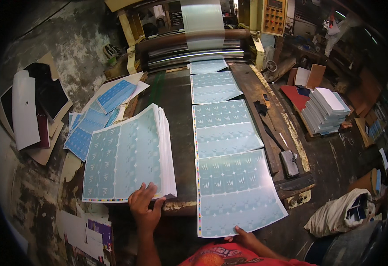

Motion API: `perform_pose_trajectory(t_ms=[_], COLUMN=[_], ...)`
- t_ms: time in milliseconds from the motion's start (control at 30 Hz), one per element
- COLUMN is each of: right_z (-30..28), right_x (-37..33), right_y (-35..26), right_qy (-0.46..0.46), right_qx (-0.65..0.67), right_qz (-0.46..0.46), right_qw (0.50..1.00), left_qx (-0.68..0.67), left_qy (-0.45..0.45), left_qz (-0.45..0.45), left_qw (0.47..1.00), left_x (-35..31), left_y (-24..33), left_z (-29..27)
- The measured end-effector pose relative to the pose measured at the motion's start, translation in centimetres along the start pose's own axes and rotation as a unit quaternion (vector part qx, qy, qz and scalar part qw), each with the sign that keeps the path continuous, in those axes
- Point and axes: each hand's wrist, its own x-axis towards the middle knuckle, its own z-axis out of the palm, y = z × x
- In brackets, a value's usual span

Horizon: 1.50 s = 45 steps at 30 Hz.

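Note:
A tall stack of printed sheets, pale teal with rows of white line marks, stands left of the machine's bed. My left hand lies on its near right corner, fingers apart on the top sheet. Right of it, similar sheets form an overlapping row running back to the rollers. My right hand pinches the near edge of the closest printed sheet, thumb on top and fingers mostly hidden beneath. That sheet overhangs the bed's front edge and curves slightly.
Metal rollers cross the far end, with clear film above. Blue printed sheets lie behind the stack. A flat metal block sits on the right rail. Bundled paper and a pale sack are at right.

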Motion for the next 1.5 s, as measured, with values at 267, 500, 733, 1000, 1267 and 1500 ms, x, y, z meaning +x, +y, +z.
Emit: perform_pose_trajectory(t_ms=[267, 500, 733, 1000, 1267, 1500], right_z=[0.1, -0.3, -0.6, 0.6, 1.4, 0.3], right_x=[1.5, 4.9, 7.7, 10.8, 16.5, 22.5], right_y=[-1.7, -3.0, -2.9, -9.3, -13.8, -16.7], right_qy=[0.068, 0.019, 0.045, -0.014, -0.014, 0.007], right_qx=[0.076, 0.034, 0.077, 0.103, 0.123, 0.095], right_qz=[0.027, -0.029, -0.010, 0.011, -0.042, -0.095], right_qw=[0.994, 0.999, 0.996, 0.995, 0.991, 0.991], left_qx=[-0.292, -0.013, -0.046, -0.146, 0.022, 0.040], left_qy=[0.067, -0.193, -0.216, -0.209, -0.134, -0.226], left_qz=[-0.025, -0.472, -0.350, -0.108, 0.162, 0.108], left_qw=[0.954, 0.860, 0.910, 0.961, 0.977, 0.967], left_x=[11.4, 20.6, 24.7, 36.7, 38.4, 16.9], left_y=[11.1, -3.2, -6.2, -8.1, -3.4, -1.2], left_z=[14.2, 39.6, 43.0, 37.6, 14.6, -1.1])
